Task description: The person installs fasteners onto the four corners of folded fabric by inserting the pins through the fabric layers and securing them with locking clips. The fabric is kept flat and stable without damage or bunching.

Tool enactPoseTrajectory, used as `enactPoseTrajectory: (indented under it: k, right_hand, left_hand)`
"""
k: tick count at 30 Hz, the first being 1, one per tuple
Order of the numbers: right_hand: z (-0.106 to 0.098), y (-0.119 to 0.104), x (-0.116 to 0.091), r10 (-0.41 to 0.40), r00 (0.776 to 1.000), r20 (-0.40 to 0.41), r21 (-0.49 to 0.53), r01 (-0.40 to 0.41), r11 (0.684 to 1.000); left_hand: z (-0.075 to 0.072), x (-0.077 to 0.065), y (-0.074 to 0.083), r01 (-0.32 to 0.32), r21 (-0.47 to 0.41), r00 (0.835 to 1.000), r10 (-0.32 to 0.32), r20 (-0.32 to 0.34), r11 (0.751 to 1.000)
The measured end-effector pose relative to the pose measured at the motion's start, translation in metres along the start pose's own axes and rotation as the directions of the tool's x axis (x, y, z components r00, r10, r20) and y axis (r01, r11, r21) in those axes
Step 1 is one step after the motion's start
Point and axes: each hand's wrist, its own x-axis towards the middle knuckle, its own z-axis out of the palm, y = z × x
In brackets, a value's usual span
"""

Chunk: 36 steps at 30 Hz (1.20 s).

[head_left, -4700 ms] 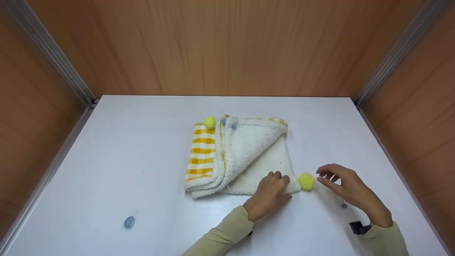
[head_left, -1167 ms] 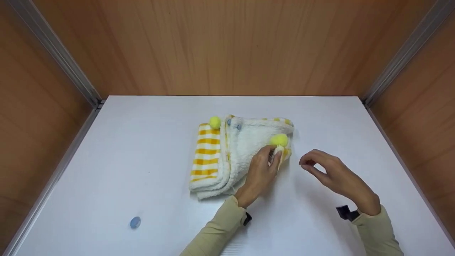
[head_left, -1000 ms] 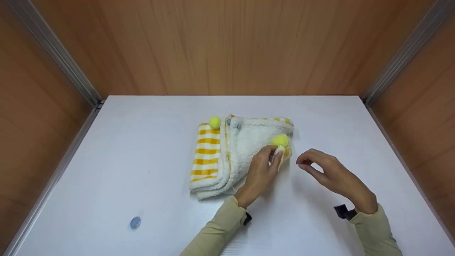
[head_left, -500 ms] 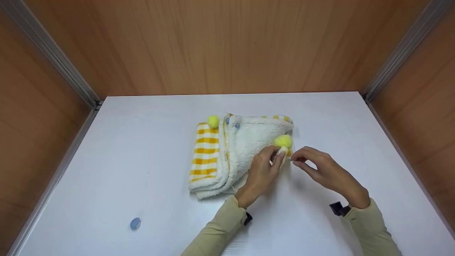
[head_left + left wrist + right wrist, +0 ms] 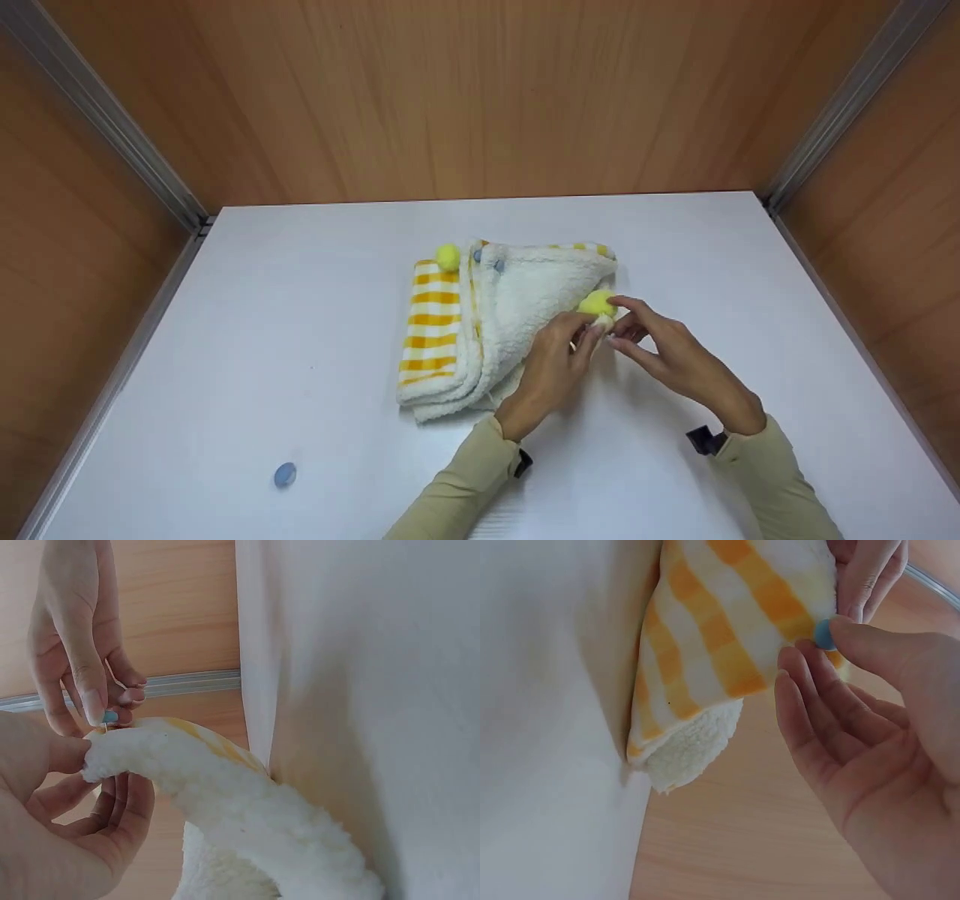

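Note:
A folded blanket (image 5: 525, 292), white fleece on one side and yellow check on the other, lies on the white table. My left hand (image 5: 551, 367) pinches its raised near-right corner, just below a yellow pom-pom (image 5: 596, 301). In the left wrist view that fleece corner (image 5: 135, 754) sits between thumb and fingers. My right hand (image 5: 679, 360) meets the corner from the right, one fingertip at the pom-pom. It pinches a blue-headed pin (image 5: 823, 635) by the head, thumb on top. The thin shaft points at the cloth; whether it has entered, I cannot tell.
Two small blue heads, one a blue dot (image 5: 499, 265), show on the blanket's upper fold beside another yellow pom-pom (image 5: 448, 257). A flat blue round piece (image 5: 285, 475) lies at front left. Wood panels (image 5: 480, 97) enclose the table at the back and sides.
The left hand has lifted the near-right corner with its pom-pom up and inward. The right hand has come leftward to that corner. A small blue-headed thing near the right wrist no longer shows there.

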Motion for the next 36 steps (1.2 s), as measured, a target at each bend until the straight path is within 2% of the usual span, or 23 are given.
enactPoseTrajectory:
  k: [12, 16, 22, 24, 29, 33, 36]
  right_hand:
    - [0.004, 0.009, -0.003, 0.01, 1.0, 0.023, -0.009, -0.01, 1.0]
    - [0.008, 0.01, -0.002, 0.042, 0.999, -0.009, -0.008, -0.042, 0.999]
    - [0.01, 0.008, -0.001, 0.115, 0.992, -0.052, -0.048, -0.118, 0.992]
    - [0.01, 0.01, -0.001, 0.12, 0.991, -0.059, -0.054, -0.123, 0.991]
    - [0.01, 0.016, -0.001, 0.154, 0.986, -0.069, 0.003, -0.154, 0.988]
    - [0.011, 0.019, -0.003, 0.145, 0.986, -0.081, 0.085, -0.138, 0.987]
    - [0.012, 0.021, -0.003, 0.132, 0.985, -0.115, 0.154, -0.113, 0.981]
  left_hand:
    - [-0.001, -0.001, 0.001, -0.04, 0.092, 0.998, 0.036, 0.043, 0.995]
    - [-0.001, -0.002, 0.003, -0.049, 0.152, 0.998, 0.043, 0.043, 0.987]
    - [0.0, -0.004, 0.003, -0.129, 0.245, 0.992, 0.123, 0.039, 0.961]
    - [-0.001, -0.004, 0.004, -0.145, 0.248, 0.989, 0.14, 0.036, 0.958]
    - [-0.002, -0.005, 0.004, -0.175, 0.229, 0.984, 0.179, 0.003, 0.958]
    - [-0.002, -0.006, 0.004, -0.229, 0.295, 0.972, 0.236, 0.012, 0.928]
    - [-0.001, -0.007, 0.005, -0.28, 0.367, 0.955, 0.295, 0.014, 0.887]
